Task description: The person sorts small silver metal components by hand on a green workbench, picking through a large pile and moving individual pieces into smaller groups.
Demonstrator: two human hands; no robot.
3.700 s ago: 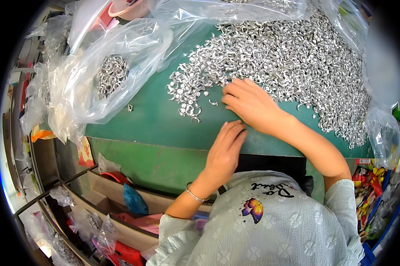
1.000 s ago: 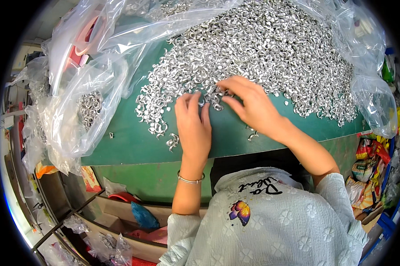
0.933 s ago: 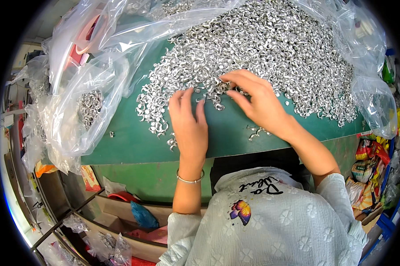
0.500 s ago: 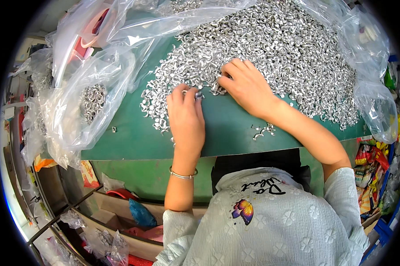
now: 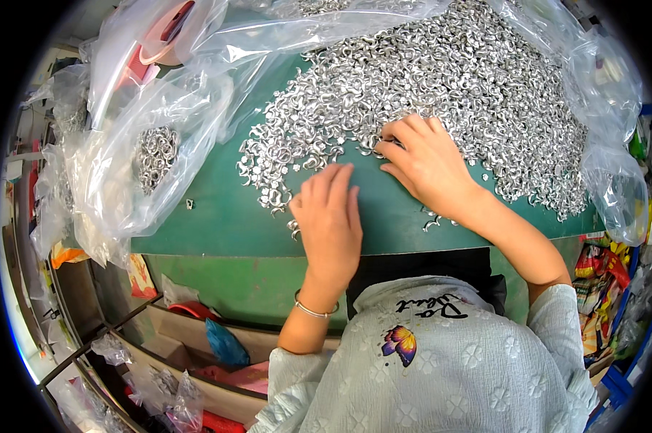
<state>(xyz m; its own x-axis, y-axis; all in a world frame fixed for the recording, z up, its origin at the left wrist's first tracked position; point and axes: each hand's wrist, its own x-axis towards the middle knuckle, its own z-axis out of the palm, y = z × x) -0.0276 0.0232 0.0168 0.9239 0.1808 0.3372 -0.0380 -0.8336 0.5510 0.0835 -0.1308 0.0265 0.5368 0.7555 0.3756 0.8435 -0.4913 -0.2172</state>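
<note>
A wide heap of small curved silver metal pieces (image 5: 441, 72) covers much of the green tabletop (image 5: 218, 209). Just off the heap's near edge is my left hand (image 5: 331, 224), fingers stretched out and thumb apart, with nothing visible in it. My right hand (image 5: 431, 166) rests at the heap's edge further right. Its fingers are bent down among the pieces; what the fingertips hold, if anything, is hidden. A few loose pieces (image 5: 433, 221) lie below the right wrist, partly covered by it. One small piece (image 5: 190, 204) sits alone on the left.
Clear plastic sheeting (image 5: 153, 115) drapes over the table's left side, with silver rings (image 5: 157, 155) seen through it. More plastic (image 5: 611, 144) hangs at the right. A pink container (image 5: 163, 43) stands at the far left. Below the table edge is an open drawer (image 5: 174, 328) holding a blue bag (image 5: 225, 343).
My left hand has drawn back from the heap, toward me and to the right, and its fingers have straightened. My right hand has shifted slightly right and nearer. The view has moved a little.
</note>
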